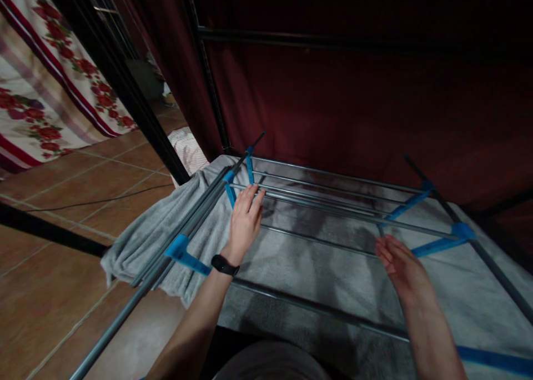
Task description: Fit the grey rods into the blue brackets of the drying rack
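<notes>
dark red curtain (333, 108) hangs behind a grey tubular frame (316, 203) with blue joints (463, 231), set over a grey blanket (325, 277). head view: left hand (245, 219), fingers slightly bent and close together, at the frame's left side; right hand (400, 263), loosely half-curled, towards its right side. i cannot tell whether either grips.

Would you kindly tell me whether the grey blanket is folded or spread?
Spread: the blanket covers a wide area beneath the rack, though its left end is rumpled into loose folds.
</notes>
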`<state>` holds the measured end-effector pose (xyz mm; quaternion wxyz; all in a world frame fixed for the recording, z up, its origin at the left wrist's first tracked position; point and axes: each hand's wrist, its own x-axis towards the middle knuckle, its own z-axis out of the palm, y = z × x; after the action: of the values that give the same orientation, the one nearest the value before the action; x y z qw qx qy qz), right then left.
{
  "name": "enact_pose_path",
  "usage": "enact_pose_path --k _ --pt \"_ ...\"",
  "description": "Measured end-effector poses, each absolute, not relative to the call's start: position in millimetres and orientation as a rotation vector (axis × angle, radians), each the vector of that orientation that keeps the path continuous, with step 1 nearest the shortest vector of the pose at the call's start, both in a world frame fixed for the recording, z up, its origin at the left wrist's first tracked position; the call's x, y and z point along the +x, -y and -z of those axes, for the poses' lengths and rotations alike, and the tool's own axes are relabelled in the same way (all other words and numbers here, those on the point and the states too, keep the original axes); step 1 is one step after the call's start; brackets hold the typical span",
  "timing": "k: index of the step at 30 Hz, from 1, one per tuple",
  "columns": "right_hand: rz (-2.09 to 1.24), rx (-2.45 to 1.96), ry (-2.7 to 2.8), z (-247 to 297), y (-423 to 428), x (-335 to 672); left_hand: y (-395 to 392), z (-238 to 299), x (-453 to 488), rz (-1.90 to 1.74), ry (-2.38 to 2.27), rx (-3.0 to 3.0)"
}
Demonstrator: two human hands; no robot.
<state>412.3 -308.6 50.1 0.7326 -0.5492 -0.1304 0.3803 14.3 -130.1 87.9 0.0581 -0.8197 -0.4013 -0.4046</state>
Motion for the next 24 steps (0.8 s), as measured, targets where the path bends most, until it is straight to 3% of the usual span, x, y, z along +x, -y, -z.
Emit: enact_pose_path --k 9,17,24 --pt "-1.017 -1.394 0.404 0 303 380 194 -49 -12 1.191 1.252 -2.609" --pt "-0.874 -1.819 1.169 38 299 370 244 -38 -26 1.005 1.318 -2.818" --pt "-0.82 -1.848 1.268 61 302 377 311 0 -63 0.73 1.269 -3.095"
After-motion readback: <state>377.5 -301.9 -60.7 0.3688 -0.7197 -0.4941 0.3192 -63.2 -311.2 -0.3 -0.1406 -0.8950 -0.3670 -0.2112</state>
